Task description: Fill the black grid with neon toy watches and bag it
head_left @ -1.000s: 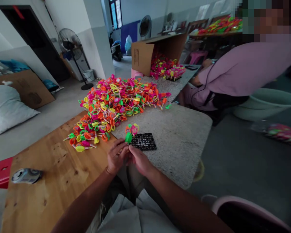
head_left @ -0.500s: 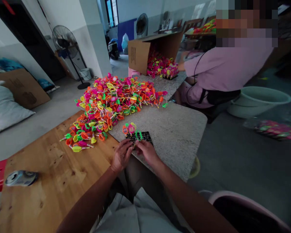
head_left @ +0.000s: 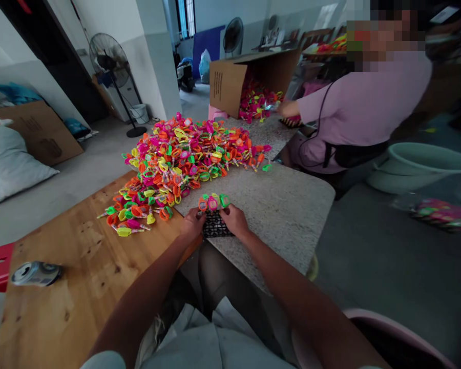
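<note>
A small black grid tray (head_left: 217,226) lies on the grey stone-look table in front of me. Along its far row stand an orange toy watch (head_left: 203,204), a pink toy watch (head_left: 213,203) and a green toy watch (head_left: 225,200); some yellow shows among them. My left hand (head_left: 194,222) is closed at the tray's left edge, its fingertips partly hidden. At the right end of the row, my right hand (head_left: 235,220) is closed around the lower part of the green watch, close to the tray's edge. The near cells of the grid show black.
A heap of colourful toy watches (head_left: 188,154) spreads over both tabletops. On the wooden table (head_left: 88,266) lies a drink can (head_left: 37,273). Across from me a person in pink (head_left: 372,107) works beside a cardboard box (head_left: 226,87). A pale tub (head_left: 422,164) stands at right.
The green watch has gone from loose above the tray into line with the others at the far row. My hands have moved apart to the tray's sides, uncovering its near cells.
</note>
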`<state>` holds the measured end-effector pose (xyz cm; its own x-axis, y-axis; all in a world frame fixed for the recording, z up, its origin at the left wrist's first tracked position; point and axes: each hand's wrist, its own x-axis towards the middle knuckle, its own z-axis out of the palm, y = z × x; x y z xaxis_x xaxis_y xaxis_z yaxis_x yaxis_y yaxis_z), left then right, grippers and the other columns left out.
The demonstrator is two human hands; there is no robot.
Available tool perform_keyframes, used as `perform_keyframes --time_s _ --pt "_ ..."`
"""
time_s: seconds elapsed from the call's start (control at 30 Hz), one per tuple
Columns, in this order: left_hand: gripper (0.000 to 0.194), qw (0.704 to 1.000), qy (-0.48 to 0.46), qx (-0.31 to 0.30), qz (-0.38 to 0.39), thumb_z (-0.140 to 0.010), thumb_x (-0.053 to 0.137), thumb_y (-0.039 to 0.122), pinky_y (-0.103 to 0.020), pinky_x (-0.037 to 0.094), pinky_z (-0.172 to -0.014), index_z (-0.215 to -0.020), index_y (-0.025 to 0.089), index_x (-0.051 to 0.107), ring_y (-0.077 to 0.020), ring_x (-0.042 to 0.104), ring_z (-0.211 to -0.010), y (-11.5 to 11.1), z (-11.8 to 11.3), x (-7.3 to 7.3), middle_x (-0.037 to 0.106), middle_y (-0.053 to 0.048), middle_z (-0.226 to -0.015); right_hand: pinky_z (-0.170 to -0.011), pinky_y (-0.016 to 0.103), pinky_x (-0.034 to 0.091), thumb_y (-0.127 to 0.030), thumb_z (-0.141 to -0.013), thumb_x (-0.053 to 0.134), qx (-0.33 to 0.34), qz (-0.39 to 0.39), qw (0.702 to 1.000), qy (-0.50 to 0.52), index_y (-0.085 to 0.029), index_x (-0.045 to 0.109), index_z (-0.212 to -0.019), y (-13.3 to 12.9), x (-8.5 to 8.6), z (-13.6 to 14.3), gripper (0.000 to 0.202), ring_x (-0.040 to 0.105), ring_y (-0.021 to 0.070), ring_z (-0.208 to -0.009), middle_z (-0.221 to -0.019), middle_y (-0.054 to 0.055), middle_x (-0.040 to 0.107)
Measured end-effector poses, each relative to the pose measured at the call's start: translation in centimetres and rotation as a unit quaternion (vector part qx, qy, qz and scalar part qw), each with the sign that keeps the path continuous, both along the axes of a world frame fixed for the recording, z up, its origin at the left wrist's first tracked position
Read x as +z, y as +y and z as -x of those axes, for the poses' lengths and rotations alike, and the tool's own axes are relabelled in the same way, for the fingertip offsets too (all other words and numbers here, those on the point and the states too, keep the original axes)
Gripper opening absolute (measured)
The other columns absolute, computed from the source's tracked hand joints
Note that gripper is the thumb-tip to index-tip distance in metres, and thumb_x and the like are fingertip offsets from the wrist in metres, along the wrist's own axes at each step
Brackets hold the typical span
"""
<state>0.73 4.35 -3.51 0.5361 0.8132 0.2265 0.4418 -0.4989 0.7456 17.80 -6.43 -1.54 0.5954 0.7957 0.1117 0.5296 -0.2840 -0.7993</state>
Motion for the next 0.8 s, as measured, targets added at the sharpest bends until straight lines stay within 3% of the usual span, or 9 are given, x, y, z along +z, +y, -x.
perform_keyframes --time_s 0.23,0.53,0.7,0.8 --pt "0.028 0.998 0.055 -0.002 0.008 -0.099 0.061 0.032 -0.034 0.056 -0.082 -0.121 0.019 0.072 -0.0231 0.073 -0.087 -0.2 -0.3 0.9 0.079 -0.01 -0.102 -0.076 0.029 0.046 -0.03 -0.097 0.06 -0.044 0.041 0.992 -0.111 -0.017 0.073 -0.101 0.3 0.0 1.2 0.019 0.073 0.0231 -0.085 -0.096 0.012 0.079" --pt "0.02 0.997 0.064 -0.014 -0.046 -0.098 0.062 0.024 -0.031 0.056 -0.08 -0.112 0.017 0.074 -0.0215 0.074 -0.084 -0.4 0.0 1.7 0.08 -0.009 -0.097 -0.076 0.03 0.044 -0.032 -0.101 0.058 -0.021 0.091 0.982 -0.166 -0.016 0.073 -0.11 0.4 0.5 1.8 0.024 0.074 0.0246 -0.09 -0.102 0.013 0.079" --pt "0.028 0.988 0.057 0.016 -0.142 -0.095 0.058 0.015 -0.047 0.045 -0.113 -0.119 0.018 0.072 -0.0284 0.063 -0.124 1.3 4.9 4.6 0.072 -0.013 -0.125 -0.077 0.031 0.044 -0.029 -0.1 0.058 -0.02 0.116 0.975 -0.186 -0.013 0.074 -0.109 0.6 0.4 1.8 0.025 0.073 0.0266 -0.09 -0.102 0.017 0.079" --pt "0.036 0.961 0.145 0.073 -0.225 -0.091 0.057 0.011 -0.055 0.043 -0.112 -0.123 0.018 0.071 -0.0367 0.056 -0.13 3.2 9.5 6.3 0.066 -0.016 -0.136 -0.077 0.03 0.045 -0.028 -0.098 0.059 -0.014 0.108 0.982 -0.157 -0.013 0.075 -0.105 0.6 0.5 1.4 0.024 0.073 0.0258 -0.09 -0.102 0.017 0.079"
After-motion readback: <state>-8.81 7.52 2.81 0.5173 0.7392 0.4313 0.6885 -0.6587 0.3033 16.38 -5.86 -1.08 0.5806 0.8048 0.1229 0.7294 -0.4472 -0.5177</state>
